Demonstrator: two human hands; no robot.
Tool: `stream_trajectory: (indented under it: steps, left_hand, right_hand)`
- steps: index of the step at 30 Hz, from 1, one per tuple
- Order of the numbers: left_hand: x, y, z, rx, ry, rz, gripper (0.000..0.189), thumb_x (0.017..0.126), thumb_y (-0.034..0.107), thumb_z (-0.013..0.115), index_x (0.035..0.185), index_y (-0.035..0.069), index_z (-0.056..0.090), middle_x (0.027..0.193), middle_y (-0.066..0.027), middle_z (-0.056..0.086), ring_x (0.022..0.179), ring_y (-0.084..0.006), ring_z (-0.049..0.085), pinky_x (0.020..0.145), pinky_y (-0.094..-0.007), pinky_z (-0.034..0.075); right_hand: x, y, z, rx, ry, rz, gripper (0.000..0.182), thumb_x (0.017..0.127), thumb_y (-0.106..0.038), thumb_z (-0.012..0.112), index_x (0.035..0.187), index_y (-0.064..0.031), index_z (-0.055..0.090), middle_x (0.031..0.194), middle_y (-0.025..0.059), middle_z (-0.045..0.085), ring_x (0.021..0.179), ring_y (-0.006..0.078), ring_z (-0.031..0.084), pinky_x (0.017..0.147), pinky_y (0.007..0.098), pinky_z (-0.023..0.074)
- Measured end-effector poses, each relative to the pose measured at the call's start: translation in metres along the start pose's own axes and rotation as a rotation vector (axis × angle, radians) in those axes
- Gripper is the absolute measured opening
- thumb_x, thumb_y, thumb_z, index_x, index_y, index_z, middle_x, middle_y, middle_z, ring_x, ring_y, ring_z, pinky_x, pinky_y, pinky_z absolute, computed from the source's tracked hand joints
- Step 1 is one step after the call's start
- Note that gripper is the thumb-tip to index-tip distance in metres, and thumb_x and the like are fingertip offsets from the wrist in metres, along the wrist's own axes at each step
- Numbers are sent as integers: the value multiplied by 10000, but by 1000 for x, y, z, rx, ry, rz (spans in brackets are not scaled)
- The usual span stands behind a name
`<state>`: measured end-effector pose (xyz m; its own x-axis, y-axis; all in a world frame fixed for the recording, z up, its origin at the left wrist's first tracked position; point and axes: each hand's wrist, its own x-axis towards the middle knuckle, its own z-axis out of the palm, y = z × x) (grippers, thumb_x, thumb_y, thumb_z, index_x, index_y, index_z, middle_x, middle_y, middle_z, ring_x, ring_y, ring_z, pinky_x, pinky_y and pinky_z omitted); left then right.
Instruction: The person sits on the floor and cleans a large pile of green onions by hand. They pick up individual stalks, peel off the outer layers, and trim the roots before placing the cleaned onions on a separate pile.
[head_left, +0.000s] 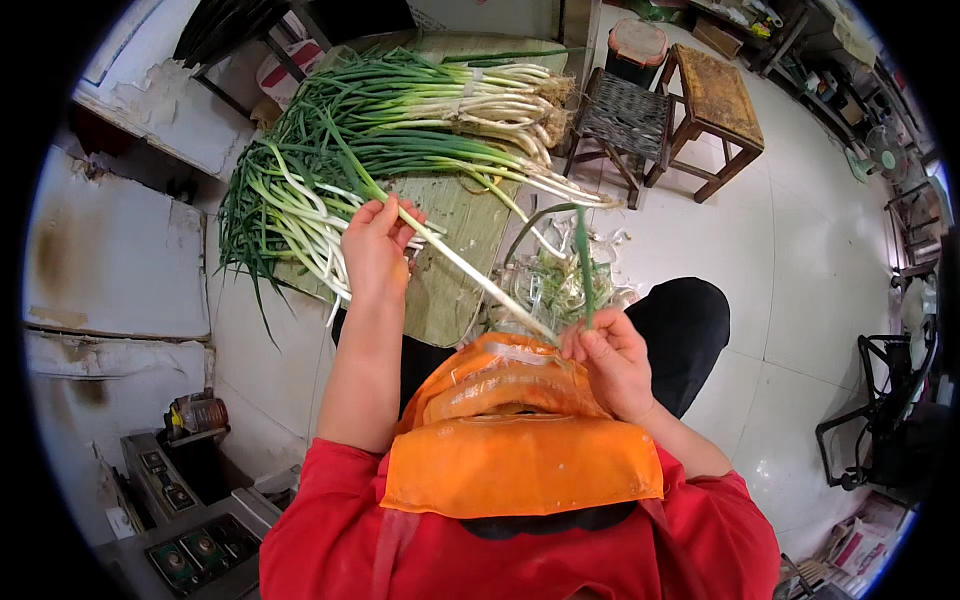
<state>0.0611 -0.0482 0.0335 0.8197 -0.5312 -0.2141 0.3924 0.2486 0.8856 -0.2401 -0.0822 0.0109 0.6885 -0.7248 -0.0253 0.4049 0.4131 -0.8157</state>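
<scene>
My left hand (381, 244) grips a long green onion (469, 270) around its pale green stalk, leaves pointing up and away. The white lower end slants down to my right hand (611, 356), whose fingertips pinch a loose green leaf strip (583, 262) close by that end. Whether the right fingers also touch the stalk is hard to tell. Beyond my hands, green onion bundles (457, 105) with roots lie on a low table (450, 300). Left of them rests a pile of white-stalked green onions (300, 217). Peelings (562, 289) lie in a heap on the floor between my knees.
A woven folding stool (626, 112) and a wooden stool (716, 90) stand at the upper right, with a lidded bin (636, 45) behind. My orange apron (525, 465) covers my lap. A stove (195, 551) is at lower left, a black chair (892, 405) at right.
</scene>
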Motion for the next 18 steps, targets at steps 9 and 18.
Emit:
stream_trajectory:
  steps: [9, 18]
  left_hand:
    - [45, 38, -32, -47, 174, 163, 144, 906, 21, 549, 990, -62, 466, 919, -150, 562, 813, -238, 590, 805, -388, 562]
    - [59, 54, -69, -29, -44, 154, 135, 929, 89, 517, 969, -39, 500, 880, -151, 590, 768, -245, 601, 800, -376, 553]
  right_hand:
    - [-31, -4, -31, -30, 161, -6, 73, 945, -91, 496, 922, -24, 479, 716, 36, 479, 678, 145, 461, 683, 289, 391]
    - [-19, -34, -51, -271, 254, -7, 71, 910, -68, 547, 923, 0, 558, 698, 0, 516, 601, 64, 442, 555, 220, 371]
